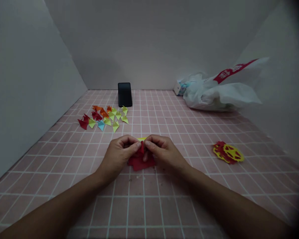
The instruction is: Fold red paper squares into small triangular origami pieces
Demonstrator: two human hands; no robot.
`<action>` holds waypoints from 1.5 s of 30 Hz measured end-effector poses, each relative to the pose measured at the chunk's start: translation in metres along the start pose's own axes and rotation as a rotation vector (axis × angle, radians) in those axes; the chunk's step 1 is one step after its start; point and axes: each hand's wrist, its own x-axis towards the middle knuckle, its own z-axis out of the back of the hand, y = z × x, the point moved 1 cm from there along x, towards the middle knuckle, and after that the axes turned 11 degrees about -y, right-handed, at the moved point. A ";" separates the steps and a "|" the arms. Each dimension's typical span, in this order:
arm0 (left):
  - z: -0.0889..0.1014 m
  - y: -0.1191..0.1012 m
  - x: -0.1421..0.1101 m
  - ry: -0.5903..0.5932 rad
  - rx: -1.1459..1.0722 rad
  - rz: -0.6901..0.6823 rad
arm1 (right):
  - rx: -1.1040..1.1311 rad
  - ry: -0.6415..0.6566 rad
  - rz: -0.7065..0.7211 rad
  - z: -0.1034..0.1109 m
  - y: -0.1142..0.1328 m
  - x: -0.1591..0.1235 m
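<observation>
Between my two hands is a small folded piece of red paper (142, 148), pinched from both sides. My left hand (123, 151) grips its left side with thumb and forefinger. On the other side my right hand (161, 149) has its fingers closed on the same piece. Below it on the table lie flat red paper sheets (142, 164), partly covered by my hands. A strip of yellow paper (141, 138) shows just behind my fingertips. My fingers hide much of the folded piece, so its full shape is unclear.
Several folded paper cranes (104, 114) in red, orange, yellow and blue stand at the back left. Behind them a black phone (125, 94) leans upright. A white plastic bag (214, 96) and a small box (179, 88) sit back right; red and yellow cutouts (228, 152) lie right.
</observation>
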 end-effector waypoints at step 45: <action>0.002 0.007 0.001 0.013 0.142 -0.097 | -0.331 -0.043 0.244 -0.003 0.010 -0.004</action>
